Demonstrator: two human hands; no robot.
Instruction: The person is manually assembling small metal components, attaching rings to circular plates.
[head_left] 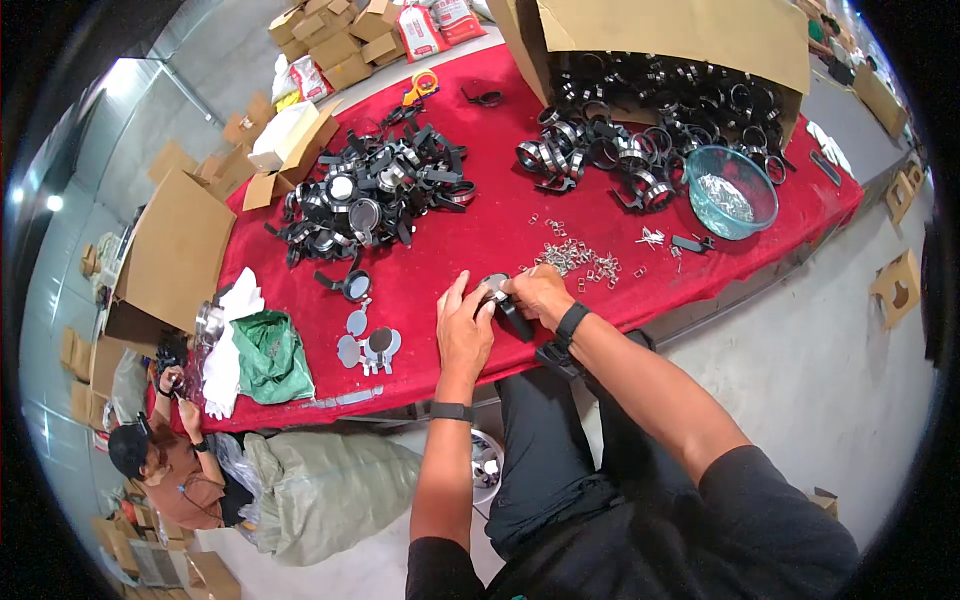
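Near the table's front edge, both my hands are at a black-handled part with a round metal top (516, 322). My left hand (463, 335) has its fingers against the round end. From the other side my right hand (541, 294) grips it with bent fingers, which partly hide it. Small bent metal clips (590, 262) lie scattered just beyond my right hand. Left of my left hand are several flat grey discs with tabs (380, 341). A similar black-handled ring (355, 285) lies apart, close to a large pile of such parts (365, 190).
An open cardboard box (680, 25) spills black-and-metal rings at the back right. A teal plastic bowl (733, 225) holds small metal pieces. A green bag (275, 365) and white cloth (222, 365) lie at left, near a seated co-worker (190, 490). A large sack (330, 490) stands below.
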